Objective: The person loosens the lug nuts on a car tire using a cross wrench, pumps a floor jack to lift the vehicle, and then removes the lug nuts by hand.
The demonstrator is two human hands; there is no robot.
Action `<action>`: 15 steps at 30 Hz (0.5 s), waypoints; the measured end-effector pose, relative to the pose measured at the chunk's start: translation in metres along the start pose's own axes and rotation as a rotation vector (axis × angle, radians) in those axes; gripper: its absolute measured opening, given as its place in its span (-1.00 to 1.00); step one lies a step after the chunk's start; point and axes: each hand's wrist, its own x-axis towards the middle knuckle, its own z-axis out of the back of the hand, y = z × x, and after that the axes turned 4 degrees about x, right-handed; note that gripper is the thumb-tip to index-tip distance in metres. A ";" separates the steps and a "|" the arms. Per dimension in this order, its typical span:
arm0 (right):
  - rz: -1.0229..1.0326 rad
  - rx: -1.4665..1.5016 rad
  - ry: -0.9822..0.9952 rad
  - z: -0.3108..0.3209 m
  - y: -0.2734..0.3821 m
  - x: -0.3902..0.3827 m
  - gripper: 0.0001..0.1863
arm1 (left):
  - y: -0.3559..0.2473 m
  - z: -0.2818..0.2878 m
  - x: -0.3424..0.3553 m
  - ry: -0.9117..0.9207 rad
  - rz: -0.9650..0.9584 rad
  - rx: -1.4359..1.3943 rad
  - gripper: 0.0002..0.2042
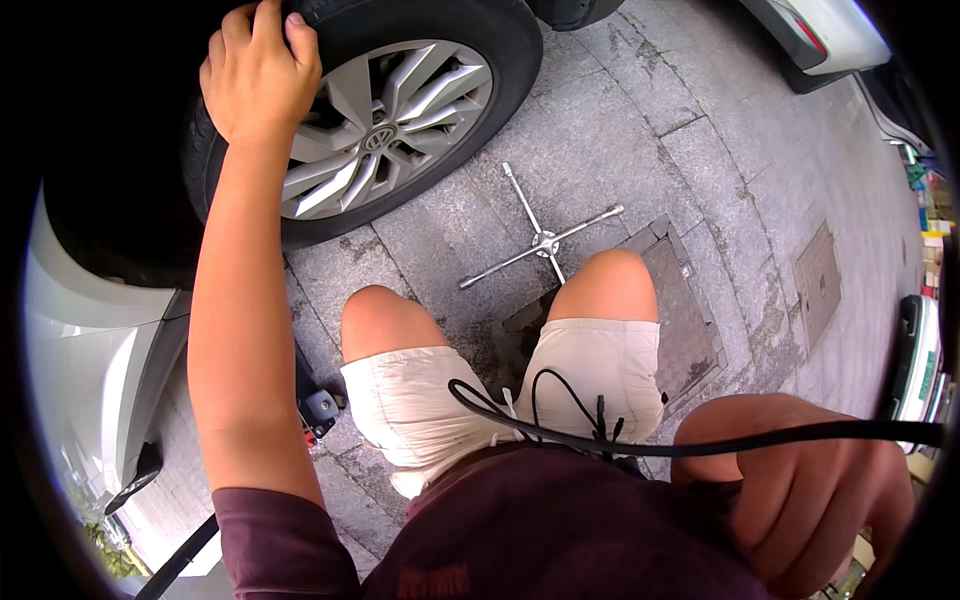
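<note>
At the top left, my left hand (260,70) grips the upper part of a black tire (510,60) on a silver spoked alloy wheel (420,80), its fingers curled on the rubber. My right hand (800,500) is at the lower right, close to the camera, with curled fingers; anything inside them is hidden. A black cord (830,430) crosses in front of that hand. On the pavement below the wheel lies a silver cross wrench (545,243), near my bare knees.
A silver car body (110,360) fills the left side. A red and black jack (320,410) stands beside my left thigh. Another car's rear bumper (830,50) is at top right. Metal covers (817,280) are set in the stone pavement (700,160). Vehicles and clutter line the right rim.
</note>
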 end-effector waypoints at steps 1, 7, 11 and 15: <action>-0.005 0.050 0.050 0.006 0.004 0.002 -0.79 | -0.003 0.000 0.002 0.010 -0.003 -0.008 -0.62; 0.049 -0.336 -0.643 0.075 0.011 -0.059 -0.66 | 0.001 0.007 -0.003 0.007 -0.009 0.006 -0.62; -0.786 -0.666 -1.495 0.225 -0.055 -0.209 -0.75 | -0.005 0.008 0.002 -0.007 -0.010 -0.014 -0.62; -1.557 -1.333 -1.228 0.272 -0.107 -0.442 -0.53 | -0.009 -0.004 0.008 -0.079 -0.057 -0.069 -0.63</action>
